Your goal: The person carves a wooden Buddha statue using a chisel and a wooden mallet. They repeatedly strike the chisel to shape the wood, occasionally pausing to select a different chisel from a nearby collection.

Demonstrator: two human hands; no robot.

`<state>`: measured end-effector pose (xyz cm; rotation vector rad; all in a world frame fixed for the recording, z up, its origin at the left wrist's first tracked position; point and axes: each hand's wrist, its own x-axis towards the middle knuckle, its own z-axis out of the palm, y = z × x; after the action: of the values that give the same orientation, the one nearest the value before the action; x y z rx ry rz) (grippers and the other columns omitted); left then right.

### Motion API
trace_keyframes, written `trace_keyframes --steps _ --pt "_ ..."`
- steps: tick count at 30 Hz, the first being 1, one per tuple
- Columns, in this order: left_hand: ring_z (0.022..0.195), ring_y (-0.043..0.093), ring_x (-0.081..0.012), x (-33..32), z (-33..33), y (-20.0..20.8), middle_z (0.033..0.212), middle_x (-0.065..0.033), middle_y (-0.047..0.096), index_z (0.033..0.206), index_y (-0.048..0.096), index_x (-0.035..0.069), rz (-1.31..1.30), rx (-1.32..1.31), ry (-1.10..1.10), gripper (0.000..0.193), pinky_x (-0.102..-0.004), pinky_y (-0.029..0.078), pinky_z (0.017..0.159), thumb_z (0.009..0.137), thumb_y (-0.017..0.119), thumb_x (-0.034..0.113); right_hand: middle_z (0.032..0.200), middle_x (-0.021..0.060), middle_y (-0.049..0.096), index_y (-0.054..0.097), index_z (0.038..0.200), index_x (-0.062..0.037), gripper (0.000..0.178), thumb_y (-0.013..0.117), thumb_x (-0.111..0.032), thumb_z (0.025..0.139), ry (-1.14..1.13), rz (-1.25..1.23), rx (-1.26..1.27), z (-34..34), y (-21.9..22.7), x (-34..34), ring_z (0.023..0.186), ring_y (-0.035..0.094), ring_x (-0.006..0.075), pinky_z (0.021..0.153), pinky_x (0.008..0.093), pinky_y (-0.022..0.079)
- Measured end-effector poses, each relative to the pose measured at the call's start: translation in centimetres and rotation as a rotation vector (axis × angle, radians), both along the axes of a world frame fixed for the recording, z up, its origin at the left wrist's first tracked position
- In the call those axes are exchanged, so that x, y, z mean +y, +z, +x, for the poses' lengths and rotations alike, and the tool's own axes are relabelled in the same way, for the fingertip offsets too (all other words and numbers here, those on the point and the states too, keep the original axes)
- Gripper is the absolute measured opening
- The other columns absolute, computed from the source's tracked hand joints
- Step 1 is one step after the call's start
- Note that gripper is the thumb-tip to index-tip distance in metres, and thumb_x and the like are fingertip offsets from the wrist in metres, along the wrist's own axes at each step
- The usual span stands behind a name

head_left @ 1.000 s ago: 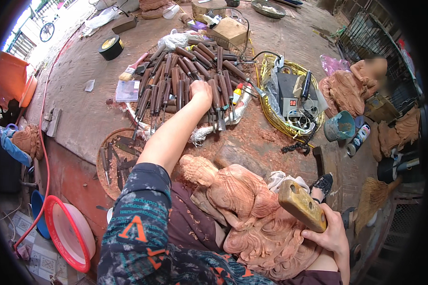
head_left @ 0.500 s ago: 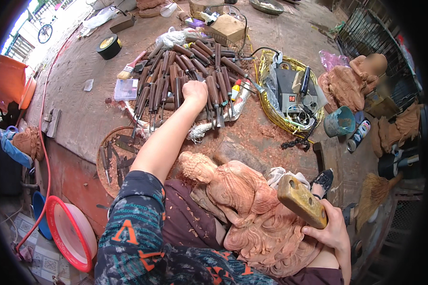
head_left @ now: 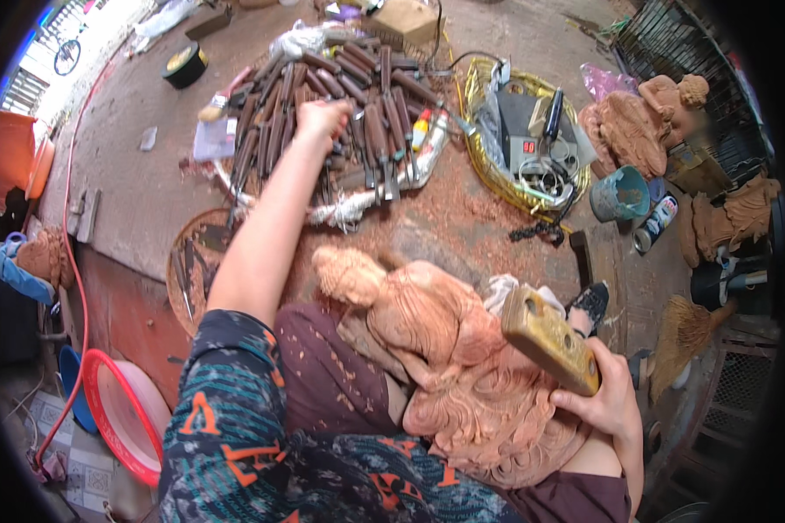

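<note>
My left hand (head_left: 321, 122) reaches out into a heap of wood-handled carving chisels (head_left: 371, 135). Its fingers are closed there among the handles; what they grip is hidden. In my right hand (head_left: 609, 397) is a worn, yellowish wooden mallet (head_left: 549, 342) with dark holes in its side, held above my right leg. Across my lap lies a reddish carved wooden statue (head_left: 440, 322) of a seated robed figure, its curly-haired head toward the left. The mallet is over the right part of the carving.
A yellow-rimmed basket (head_left: 471, 131) holds a grey control box (head_left: 522, 131) and cables. A teal bucket (head_left: 619, 193), a spray can (head_left: 656, 223) and another carving (head_left: 624, 131) stand at right. A round tray (head_left: 176, 279) of blades lies left, near a red-rimmed basin (head_left: 96, 410).
My left hand has shifted a little to the left and away from me within the chisels, its wrist turning. The right hand keeps the mallet in nearly the same place. The view has tilted slightly.
</note>
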<state>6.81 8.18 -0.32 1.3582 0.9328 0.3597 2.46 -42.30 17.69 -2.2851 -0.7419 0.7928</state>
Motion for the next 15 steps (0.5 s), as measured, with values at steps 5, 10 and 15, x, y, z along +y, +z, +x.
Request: trace_keyframes --steps 5,10,15 --pt "0.070 0.059 -0.0129 -6.1 -10.6 7.6 0.093 -0.0110 0.061 0.110 0.054 -0.010 -0.608 -0.618 -0.041 0.022 -0.0188 0.052 0.060 0.090 0.059 -0.002 0.094 0.0174 0.068 0.057 0.113 0.0047 0.065 0.088 -0.023 0.064 0.125 -0.058 -0.070 -0.1 0.9 0.5 0.090 0.069 0.0221 0.082 0.0324 0.050" --pt "0.072 0.058 -0.0134 -15.9 -15.4 12.0 0.089 -0.0051 0.056 0.149 0.024 0.009 -0.427 -0.794 -0.376 0.074 -0.0232 0.049 0.065 0.088 0.066 0.018 0.086 0.0109 0.066 0.057 0.105 0.0018 0.057 0.089 -0.022 0.064 0.081 0.050 -0.181 -0.6 0.2 0.6 0.081 0.065 0.0177 0.076 0.0307 0.050" --pt "0.058 0.046 -0.0128 -21.7 -16.4 14.4 0.081 -0.0018 0.052 0.137 0.036 0.010 0.273 -0.654 -0.417 0.050 -0.0279 0.043 0.051 0.093 0.057 0.021 0.086 0.0104 0.066 0.057 0.106 0.0018 0.058 0.089 -0.019 0.062 -0.007 0.052 -0.281 -0.6 -0.1 0.1 0.077 0.062 0.0166 0.074 0.0296 0.049"
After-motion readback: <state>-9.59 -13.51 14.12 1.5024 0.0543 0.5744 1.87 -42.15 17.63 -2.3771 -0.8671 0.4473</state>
